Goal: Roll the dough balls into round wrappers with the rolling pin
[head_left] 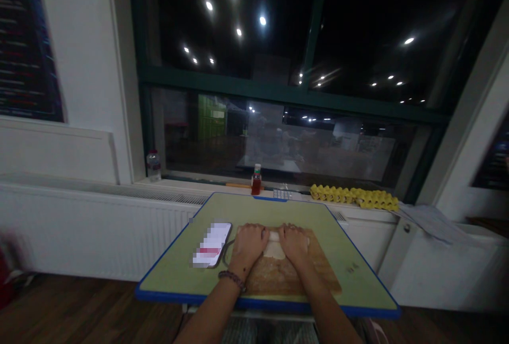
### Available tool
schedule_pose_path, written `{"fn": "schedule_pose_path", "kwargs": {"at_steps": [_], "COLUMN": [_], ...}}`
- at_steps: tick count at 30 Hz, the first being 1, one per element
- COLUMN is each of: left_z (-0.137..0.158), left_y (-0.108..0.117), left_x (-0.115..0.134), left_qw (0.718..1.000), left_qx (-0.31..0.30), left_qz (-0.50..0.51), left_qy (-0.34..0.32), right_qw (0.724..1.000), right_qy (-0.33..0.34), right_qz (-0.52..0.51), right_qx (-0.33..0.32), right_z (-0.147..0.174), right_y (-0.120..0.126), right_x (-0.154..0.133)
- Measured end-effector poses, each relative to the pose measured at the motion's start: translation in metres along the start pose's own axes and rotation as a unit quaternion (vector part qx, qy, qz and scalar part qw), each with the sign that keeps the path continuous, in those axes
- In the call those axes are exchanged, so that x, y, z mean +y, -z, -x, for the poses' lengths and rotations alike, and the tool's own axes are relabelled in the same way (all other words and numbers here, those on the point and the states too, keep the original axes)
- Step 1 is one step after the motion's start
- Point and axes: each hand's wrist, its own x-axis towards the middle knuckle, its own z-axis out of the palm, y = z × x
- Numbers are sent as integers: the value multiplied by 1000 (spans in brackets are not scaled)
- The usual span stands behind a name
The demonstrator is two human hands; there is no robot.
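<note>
A flat sheet of pale dough (273,252) lies on a wooden board (274,276). Across its far part runs a pale rolling pin (274,236), mostly covered by my hands. My left hand (249,243) is curled over the pin's left end, a beaded bracelet on that wrist. Over the right end my right hand (295,243) is closed in the same way, knuckles up. Both thumbs point inward, and the dough shows between the hands. The fingertips are hidden from me.
The board rests on a small green table (167,275) with a blue edge. Left of it lies a lit phone (212,244) beside a dark cable. Along the windowsill stand a red sauce bottle (256,181), yellow egg trays (353,196) and a clear plastic bottle (153,165).
</note>
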Motion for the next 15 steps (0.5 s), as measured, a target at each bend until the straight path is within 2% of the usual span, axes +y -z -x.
{"fn": "schedule_pose_path", "kwargs": {"at_steps": [4, 9, 15], "left_z": [5, 7, 8], "left_y": [2, 4, 5], "left_x": [3, 0, 0], "left_qw": [1000, 999, 998], "left_qx": [16, -10, -14], "left_qz": [-6, 0, -2], "left_qy": [-23, -41, -60], "right_qw": [1000, 1000, 1000], "right_qy": [7, -12, 26], "right_qz": [6, -4, 2], "right_qx": [-4, 18, 6], "right_z": [3, 13, 14], "right_y": [3, 6, 3], "right_x": [-2, -5, -1]}}
